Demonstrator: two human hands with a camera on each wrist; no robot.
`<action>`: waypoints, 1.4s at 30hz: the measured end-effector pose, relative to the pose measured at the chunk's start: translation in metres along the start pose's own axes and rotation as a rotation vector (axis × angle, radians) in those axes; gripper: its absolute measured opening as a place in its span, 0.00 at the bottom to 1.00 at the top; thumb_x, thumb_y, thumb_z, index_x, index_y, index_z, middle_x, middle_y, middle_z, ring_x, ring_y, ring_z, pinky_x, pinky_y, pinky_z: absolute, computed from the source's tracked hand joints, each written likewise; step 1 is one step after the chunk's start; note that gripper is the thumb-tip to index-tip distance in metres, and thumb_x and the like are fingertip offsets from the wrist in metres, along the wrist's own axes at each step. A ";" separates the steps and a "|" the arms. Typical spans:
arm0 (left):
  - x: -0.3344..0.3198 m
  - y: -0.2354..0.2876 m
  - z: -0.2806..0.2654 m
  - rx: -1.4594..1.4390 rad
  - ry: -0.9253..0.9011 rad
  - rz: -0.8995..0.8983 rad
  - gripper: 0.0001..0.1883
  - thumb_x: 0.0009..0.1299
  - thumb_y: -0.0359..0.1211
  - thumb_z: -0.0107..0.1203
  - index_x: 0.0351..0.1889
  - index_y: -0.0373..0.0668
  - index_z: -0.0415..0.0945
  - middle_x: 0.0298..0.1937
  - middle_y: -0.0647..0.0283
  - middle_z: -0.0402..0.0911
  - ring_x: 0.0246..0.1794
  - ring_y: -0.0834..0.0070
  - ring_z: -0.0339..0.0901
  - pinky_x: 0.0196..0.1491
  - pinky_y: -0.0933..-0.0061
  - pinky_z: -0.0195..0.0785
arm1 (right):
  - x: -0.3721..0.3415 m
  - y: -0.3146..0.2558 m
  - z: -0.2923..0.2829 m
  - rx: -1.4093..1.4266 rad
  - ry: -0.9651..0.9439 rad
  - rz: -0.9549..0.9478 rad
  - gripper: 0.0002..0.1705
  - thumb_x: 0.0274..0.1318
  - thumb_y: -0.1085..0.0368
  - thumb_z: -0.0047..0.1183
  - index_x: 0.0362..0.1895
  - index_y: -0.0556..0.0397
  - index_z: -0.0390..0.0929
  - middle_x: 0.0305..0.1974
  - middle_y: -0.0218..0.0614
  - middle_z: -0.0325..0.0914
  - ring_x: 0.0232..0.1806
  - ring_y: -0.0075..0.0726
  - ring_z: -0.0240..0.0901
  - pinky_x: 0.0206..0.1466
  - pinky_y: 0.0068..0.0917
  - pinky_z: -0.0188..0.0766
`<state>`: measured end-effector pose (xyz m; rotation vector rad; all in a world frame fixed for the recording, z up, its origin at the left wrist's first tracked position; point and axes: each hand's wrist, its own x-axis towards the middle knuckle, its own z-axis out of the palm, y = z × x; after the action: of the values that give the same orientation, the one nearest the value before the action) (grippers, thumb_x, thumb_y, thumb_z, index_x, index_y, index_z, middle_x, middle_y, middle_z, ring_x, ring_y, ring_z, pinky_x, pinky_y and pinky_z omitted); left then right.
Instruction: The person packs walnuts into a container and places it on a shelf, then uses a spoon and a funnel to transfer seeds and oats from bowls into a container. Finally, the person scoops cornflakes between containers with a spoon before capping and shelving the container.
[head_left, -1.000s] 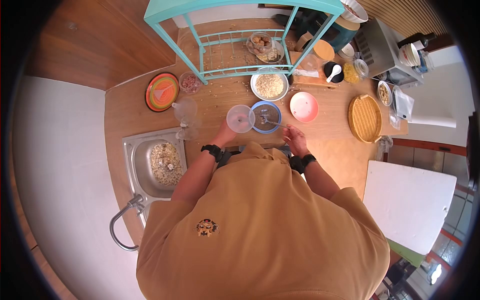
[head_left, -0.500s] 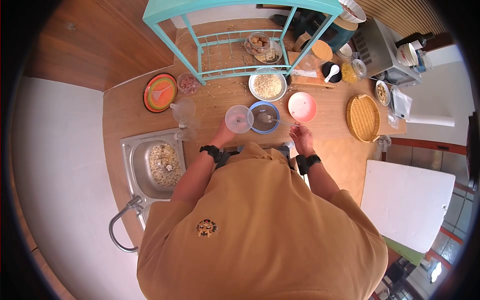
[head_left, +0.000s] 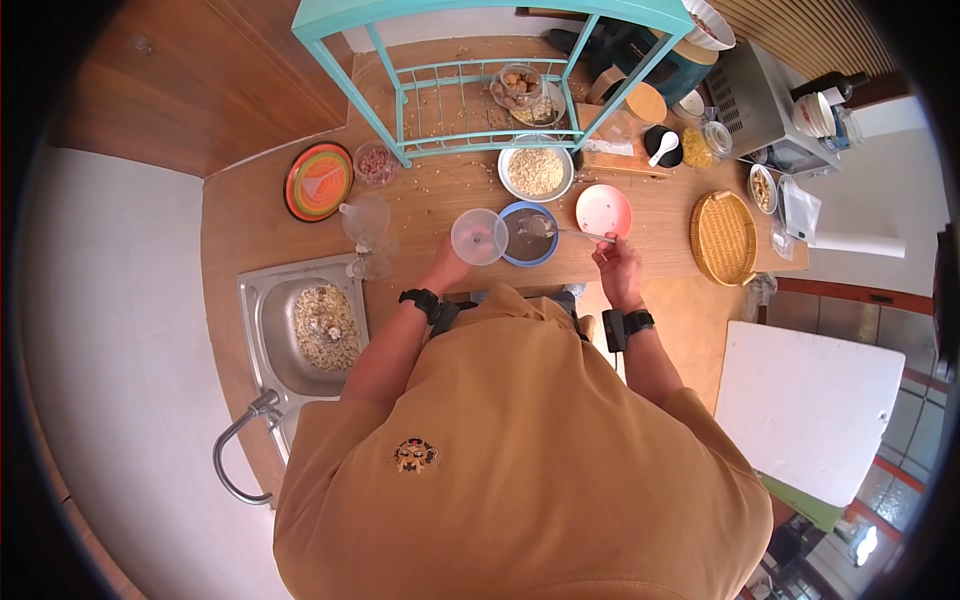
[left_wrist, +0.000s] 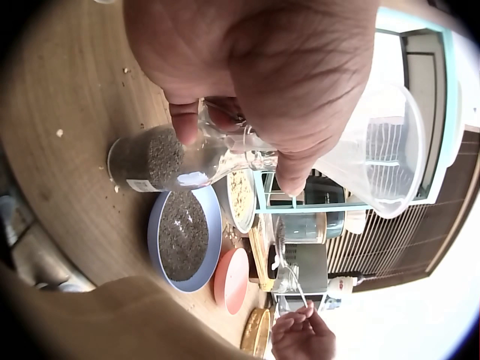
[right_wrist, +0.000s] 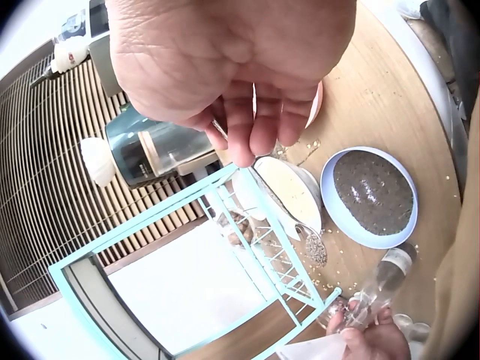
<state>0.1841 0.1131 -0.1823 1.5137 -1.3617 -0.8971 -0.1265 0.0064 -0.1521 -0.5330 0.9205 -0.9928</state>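
Note:
My left hand (head_left: 447, 268) grips the neck of a clear glass bottle (left_wrist: 196, 161) standing on the counter, partly filled with dark fine grains. A translucent plastic funnel (head_left: 480, 237) sits in its mouth, flaring wide at the top. Just right of the bottle is a blue bowl (right_wrist: 335, 199) of the same dark grains. Between thumb and fingers, my right hand (head_left: 619, 268) pinches the handle end of a long metal spoon (right_wrist: 316, 250). A heap of dark grains lies in the spoon, which overlaps the blue bowl in the head view.
Beyond the blue bowl stands a white bowl of pale flakes (head_left: 536, 173); a pink bowl (head_left: 604, 210) is to the right. A turquoise rack (head_left: 490, 148) rises behind. The steel sink (head_left: 287, 362) is at left, a wicker basket (head_left: 725, 240) at right. Loose flakes dot the counter.
My right hand has moved to the right with the spoon, whose bowl has come up out of the dark grains, loaded. The left hand, bottle and funnel stay in place.

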 end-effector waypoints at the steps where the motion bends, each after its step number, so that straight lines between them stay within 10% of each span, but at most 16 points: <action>1: 0.000 0.001 0.000 -0.009 -0.001 -0.012 0.12 0.63 0.34 0.59 0.43 0.42 0.77 0.45 0.58 0.80 0.45 0.68 0.77 0.48 0.69 0.70 | -0.001 -0.004 0.005 0.014 -0.009 -0.006 0.14 0.66 0.58 0.43 0.41 0.56 0.74 0.28 0.34 0.76 0.31 0.29 0.72 0.41 0.29 0.72; 17: 0.000 -0.011 0.001 -0.008 -0.003 -0.004 0.14 0.65 0.35 0.56 0.47 0.41 0.75 0.47 0.57 0.79 0.47 0.67 0.76 0.49 0.67 0.70 | -0.026 -0.052 0.105 -0.088 -0.237 -0.134 0.15 0.66 0.59 0.43 0.39 0.59 0.76 0.27 0.34 0.77 0.30 0.28 0.73 0.40 0.28 0.71; 34: 0.003 0.000 0.000 -0.098 0.015 -0.016 0.20 0.62 0.31 0.59 0.52 0.38 0.71 0.49 0.57 0.78 0.49 0.66 0.75 0.51 0.68 0.69 | -0.057 -0.077 0.151 -0.918 -0.659 -0.819 0.15 0.66 0.63 0.44 0.35 0.62 0.77 0.29 0.37 0.78 0.31 0.29 0.72 0.36 0.25 0.68; 42: 0.001 -0.007 0.002 -0.055 -0.006 -0.008 0.14 0.62 0.32 0.60 0.46 0.42 0.76 0.49 0.58 0.78 0.48 0.67 0.75 0.51 0.67 0.69 | -0.001 -0.036 0.058 -0.229 -0.075 -0.406 0.17 0.67 0.59 0.43 0.37 0.60 0.76 0.28 0.33 0.75 0.29 0.23 0.70 0.36 0.21 0.69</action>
<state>0.1847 0.1120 -0.1894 1.4769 -1.3253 -0.9376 -0.0945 -0.0105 -0.0941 -0.9716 0.8808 -1.2283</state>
